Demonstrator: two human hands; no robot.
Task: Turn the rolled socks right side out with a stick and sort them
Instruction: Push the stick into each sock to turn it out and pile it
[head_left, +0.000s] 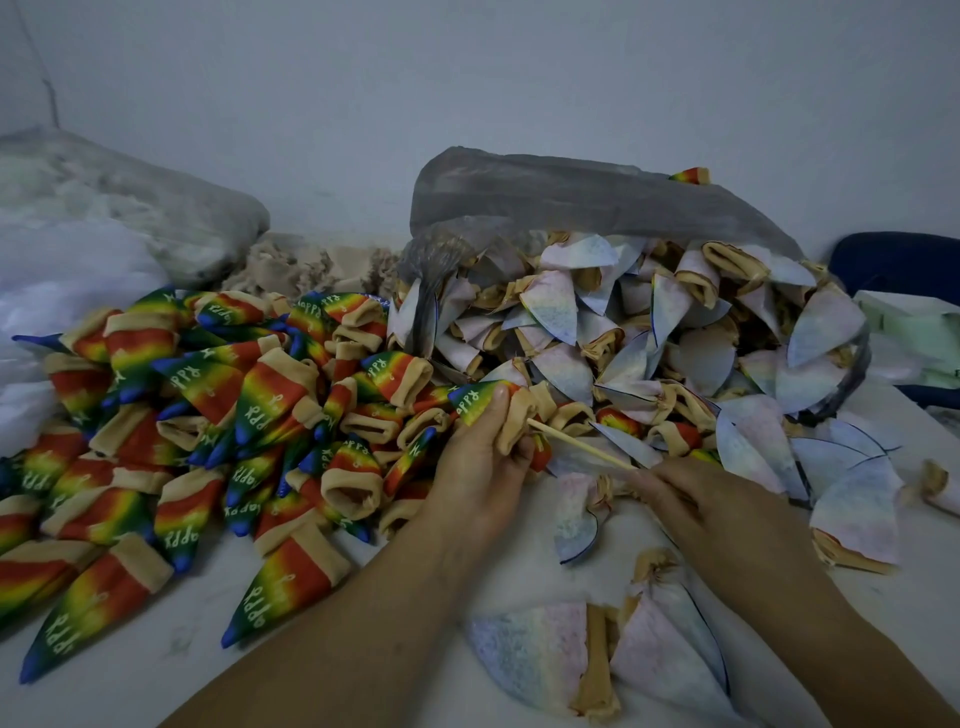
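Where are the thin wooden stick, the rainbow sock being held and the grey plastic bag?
Thin wooden stick (582, 445): head view, middle of its shaft.
Rainbow sock being held (477, 401): head view, its coloured pointed end.
Grey plastic bag (571, 197): head view, its upper side.

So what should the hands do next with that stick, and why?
Probably the right hand should pull the stick out of the sock. The left hand grips it with its rainbow side already showing, so it looks ready for the colourful pile on the left.
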